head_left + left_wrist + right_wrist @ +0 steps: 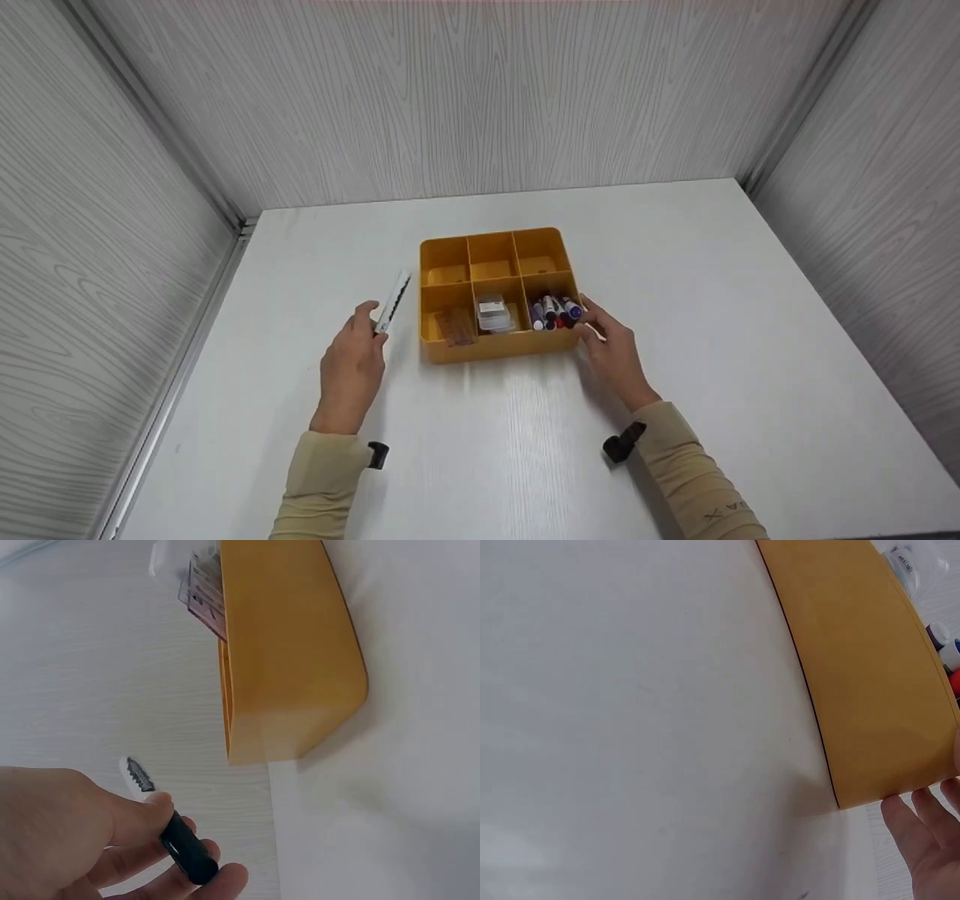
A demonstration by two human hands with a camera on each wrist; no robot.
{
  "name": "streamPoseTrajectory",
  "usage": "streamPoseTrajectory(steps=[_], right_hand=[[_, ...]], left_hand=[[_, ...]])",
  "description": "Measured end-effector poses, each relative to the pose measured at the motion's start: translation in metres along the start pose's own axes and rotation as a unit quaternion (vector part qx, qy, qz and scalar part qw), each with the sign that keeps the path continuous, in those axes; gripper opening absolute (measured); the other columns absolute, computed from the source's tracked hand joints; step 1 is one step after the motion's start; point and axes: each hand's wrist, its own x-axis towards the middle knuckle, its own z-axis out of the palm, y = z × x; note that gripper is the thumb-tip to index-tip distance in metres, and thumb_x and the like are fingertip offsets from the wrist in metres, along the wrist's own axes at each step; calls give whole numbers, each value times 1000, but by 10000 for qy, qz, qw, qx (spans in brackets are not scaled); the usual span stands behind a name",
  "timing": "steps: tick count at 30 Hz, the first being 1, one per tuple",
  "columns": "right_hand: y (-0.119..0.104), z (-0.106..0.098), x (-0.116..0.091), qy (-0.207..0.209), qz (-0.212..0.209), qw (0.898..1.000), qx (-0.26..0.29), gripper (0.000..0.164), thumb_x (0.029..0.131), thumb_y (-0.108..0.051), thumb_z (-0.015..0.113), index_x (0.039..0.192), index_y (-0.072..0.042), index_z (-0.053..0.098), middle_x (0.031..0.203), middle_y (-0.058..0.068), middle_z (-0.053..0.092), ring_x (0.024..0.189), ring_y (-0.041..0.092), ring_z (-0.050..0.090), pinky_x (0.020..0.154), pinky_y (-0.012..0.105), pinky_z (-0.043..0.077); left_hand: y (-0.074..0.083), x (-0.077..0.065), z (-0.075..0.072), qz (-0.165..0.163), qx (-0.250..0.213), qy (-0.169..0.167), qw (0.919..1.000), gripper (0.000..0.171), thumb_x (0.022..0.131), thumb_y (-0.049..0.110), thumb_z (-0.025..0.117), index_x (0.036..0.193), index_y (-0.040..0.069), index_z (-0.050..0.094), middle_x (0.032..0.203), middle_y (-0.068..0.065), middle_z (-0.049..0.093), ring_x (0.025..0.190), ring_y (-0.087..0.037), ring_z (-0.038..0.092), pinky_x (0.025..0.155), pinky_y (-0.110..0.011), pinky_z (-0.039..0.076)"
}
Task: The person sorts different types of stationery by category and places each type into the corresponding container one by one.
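Observation:
My left hand (pixel 352 369) pinches a whiteboard marker (pixel 393 301) with a white barrel and dark print, just left of the yellow organizer box (pixel 502 346). Its black cap (pixel 189 849) shows between thumb and fingers in the left wrist view. At the box's front right corner my right hand (pixel 616 358) grips the wall, fingertips against the right side and thumb at the front. Several markers (pixel 553 312) lie in the front right compartment. Small clear plastic cases (pixel 493 312) sit in the front middle one, and pinkish transparent pieces (pixel 456 327) in the front left one.
The box stands on a white table (pixel 720 330), with its back row of compartments (pixel 493 259) away from me. Wood-grain panels (pixel 480 97) enclose the table at the back, left and right.

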Motion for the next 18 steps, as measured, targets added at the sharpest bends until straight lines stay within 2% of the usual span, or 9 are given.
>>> streamPoseTrajectory(steps=[3,5,10,12,15,18], right_hand=[[-1,0,1,-19,39,10000,32,10,87,-23,55,90,-13,55,138,1,43,123,20,44,90,30,44],[-8,-2,1,-41,46,9999,122,9,88,-18,55,90,-9,56,138,6,43,123,24,44,90,34,43],[-9,-2,2,-117,54,9998,117,13,88,-18,54,91,-5,55,139,6,41,125,25,41,91,36,42],[-1,-1,2,-108,14,9999,48,16,87,-23,54,90,-8,55,139,2,41,126,22,41,91,33,43],[0,-1,0,-98,-62,9999,79,17,87,-22,54,91,-5,55,139,4,41,125,26,42,90,33,44],[-1,-1,0,-59,-99,9999,115,16,87,-20,54,91,-4,56,138,8,42,122,30,44,88,34,45]], left_hand=[[13,6,1,180,-44,113,9998,44,84,11,60,125,8,44,96,-9,61,79,-22,57,69,-36,50],[22,11,2,242,-63,101,9996,43,85,11,59,125,10,44,97,-8,61,80,-21,56,70,-35,51],[40,19,6,552,-70,84,9984,42,86,4,55,126,8,44,98,-12,61,79,-22,55,69,-33,52],[47,21,8,712,-50,102,9974,42,85,0,55,126,6,45,95,-13,60,77,-22,54,67,-32,52],[59,25,11,986,35,126,9950,42,83,-4,56,123,4,46,94,-13,60,76,-22,54,64,-31,52],[74,31,15,1311,145,139,9912,34,83,-3,57,116,4,51,95,-11,63,78,-21,55,64,-29,52]])
